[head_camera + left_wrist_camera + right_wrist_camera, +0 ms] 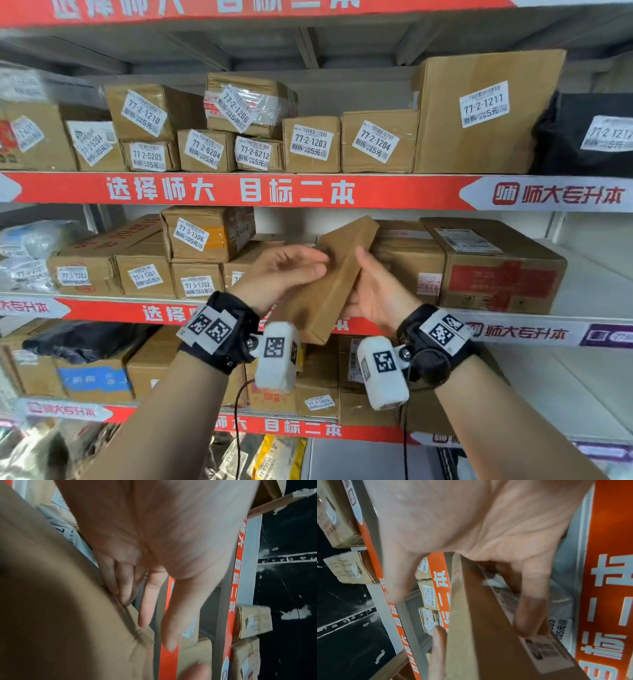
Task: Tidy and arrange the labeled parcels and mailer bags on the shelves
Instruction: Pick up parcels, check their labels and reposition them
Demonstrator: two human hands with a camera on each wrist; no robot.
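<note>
A flat brown box (334, 274) was found held clear of the shelving, tilted, in front of the middle shelf (239, 310), its upper end level with the parcels stored there. The right hand (376, 291) was grasping the box along one long edge, thumb on the plain face and fingers (532, 608) curled onto the labelled face, as confirmed in the right wrist view. The left hand (284, 270) was laid against the opposite side with fingers nearly straight, steadying rather than gripping. The box was judged light and stiff, being carried with little effort; its cardboard looked smooth and somewhat slippery. Hold is best taken across the narrow thickness near mid-length, with a second hand under the lower end. The label was turned away from the head camera. Numbered parcels were noted above the middle shelf.
</note>
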